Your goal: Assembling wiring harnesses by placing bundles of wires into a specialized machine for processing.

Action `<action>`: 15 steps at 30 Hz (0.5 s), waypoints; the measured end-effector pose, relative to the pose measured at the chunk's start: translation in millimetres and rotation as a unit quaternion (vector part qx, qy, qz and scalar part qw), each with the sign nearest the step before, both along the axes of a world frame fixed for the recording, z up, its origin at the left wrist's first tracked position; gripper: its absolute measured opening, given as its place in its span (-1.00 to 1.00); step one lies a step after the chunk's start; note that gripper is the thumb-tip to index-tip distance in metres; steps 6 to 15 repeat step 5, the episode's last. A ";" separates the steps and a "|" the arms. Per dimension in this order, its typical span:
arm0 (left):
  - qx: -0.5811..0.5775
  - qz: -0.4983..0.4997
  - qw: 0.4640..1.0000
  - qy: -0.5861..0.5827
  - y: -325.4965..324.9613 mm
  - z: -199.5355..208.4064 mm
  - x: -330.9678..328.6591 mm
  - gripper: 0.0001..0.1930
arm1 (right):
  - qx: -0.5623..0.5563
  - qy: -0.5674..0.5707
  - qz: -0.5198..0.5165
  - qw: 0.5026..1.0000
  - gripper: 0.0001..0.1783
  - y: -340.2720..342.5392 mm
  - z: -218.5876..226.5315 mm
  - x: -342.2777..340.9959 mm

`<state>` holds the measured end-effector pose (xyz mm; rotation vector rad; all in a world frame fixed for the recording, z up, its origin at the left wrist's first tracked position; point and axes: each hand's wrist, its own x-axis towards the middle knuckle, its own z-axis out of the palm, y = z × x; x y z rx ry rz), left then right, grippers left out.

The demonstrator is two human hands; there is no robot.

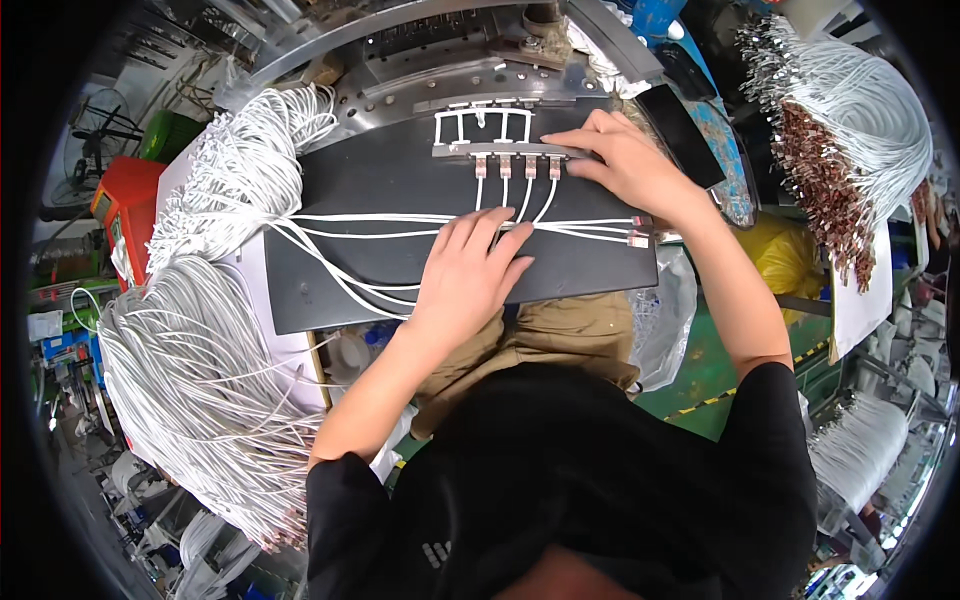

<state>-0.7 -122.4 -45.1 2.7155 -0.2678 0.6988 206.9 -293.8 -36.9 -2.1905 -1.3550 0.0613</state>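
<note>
My left hand (472, 268) rests palm down over a bundle of white cables (365, 217), its fingers curled onto them where they converge. Their free ends with small reddish-and-white connectors (638, 240) stick out to the right. At the far side of the black board (370, 180), a slotted metal bar (465, 150) carries several cables, whose connectors (505, 167) hang in a row on its near side. White frame-like strips (483, 127) stand behind the bar. My right hand (625, 160) closes on the bar's right end, forefinger above and thumb below; the exact contact is partly hidden.
Large bundles of white cables (200, 390) lie at the left, with another pile (245, 160) behind. A perforated metal machine bed (385, 105) borders the board's far side. To the right are a dark flat slab (682, 135), a yellow bag (785, 255) and a hanging cable bundle (860, 110).
</note>
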 end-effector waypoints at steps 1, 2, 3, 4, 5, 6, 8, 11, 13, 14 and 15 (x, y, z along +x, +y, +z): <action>-0.003 0.002 1.000 0.003 -0.3 -1.2 1.1 -0.81 | -0.021 -0.015 0.015 1.000 -0.71 -2.2 -4.8 -2.3; -0.005 0.019 0.999 0.039 0.7 -1.9 3.5 -0.80 | -0.023 -0.013 0.018 0.999 -0.71 0.4 -9.7 -1.2; -0.006 0.037 0.996 0.076 3.0 -2.0 6.7 -0.79 | 0.019 -0.007 0.021 1.000 -0.69 7.5 -15.0 3.3; -0.007 0.054 0.992 0.111 6.7 -3.1 11.7 -0.79 | 0.060 -0.003 0.023 0.998 -0.66 16.8 -20.5 9.1; -0.007 0.058 0.992 0.113 8.1 -4.1 9.9 -0.79 | 0.102 0.002 0.024 0.994 -0.64 27.2 -24.3 12.8; -0.007 0.058 0.992 0.113 8.1 -4.1 9.9 -0.79 | 0.102 0.002 0.024 0.994 -0.64 27.2 -24.3 12.8; -0.007 0.058 0.992 0.113 8.1 -4.1 9.9 -0.79 | 0.102 0.002 0.024 0.994 -0.64 27.2 -24.3 12.8; -0.007 0.058 0.992 0.113 8.1 -4.1 9.9 -0.79 | 0.102 0.002 0.024 0.994 -0.64 27.2 -24.3 12.8; -0.007 0.058 0.992 0.113 8.1 -4.1 9.9 -0.79 | 0.102 0.002 0.024 0.994 -0.64 27.2 -24.3 12.8; -0.007 0.058 0.992 0.113 8.1 -4.1 9.9 -0.79 | 0.102 0.002 0.024 0.994 -0.64 27.2 -24.3 12.8; -0.007 0.058 0.992 0.113 8.1 -4.1 9.9 -0.79 | 0.102 0.002 0.024 0.994 -0.64 27.2 -24.3 12.8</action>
